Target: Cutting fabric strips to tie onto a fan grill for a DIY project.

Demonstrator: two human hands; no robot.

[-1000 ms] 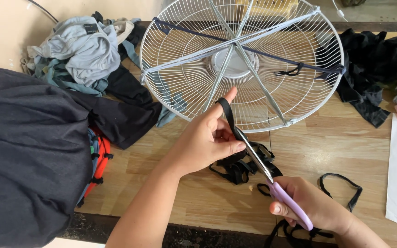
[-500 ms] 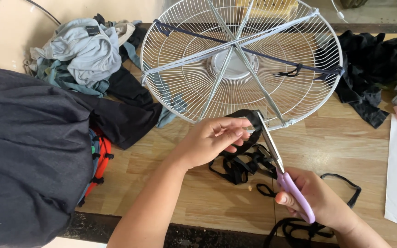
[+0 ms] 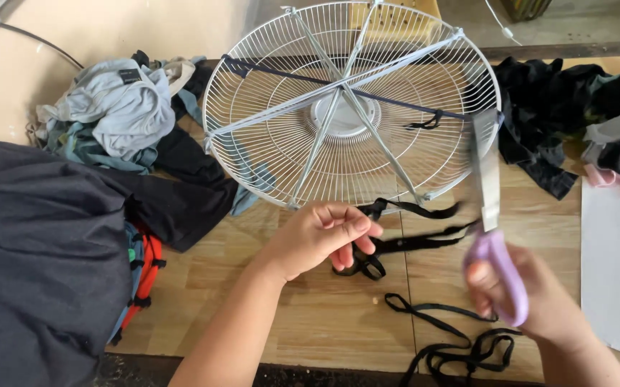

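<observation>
We see a wooden table (image 3: 324, 315) with a dark grey cloth bundle (image 3: 37, 251) over its left edge, and a white wire fan guard (image 3: 349, 107) lying flat toward the far edge, a navy strip tied across it. A heap of grey-blue garments (image 3: 116, 107) sits at the far left corner, black rags (image 3: 539, 107) at the far right. Our left hand (image 3: 317, 236), fingers curled, pinches a black fabric strip (image 3: 410, 244) just in front of the guard's near rim. Our right hand (image 3: 532, 301), blurred, grips purple-handled scissors (image 3: 492, 229) with blades pointing away, pressed together. More black strips (image 3: 460, 347) lie at the near edge.
</observation>
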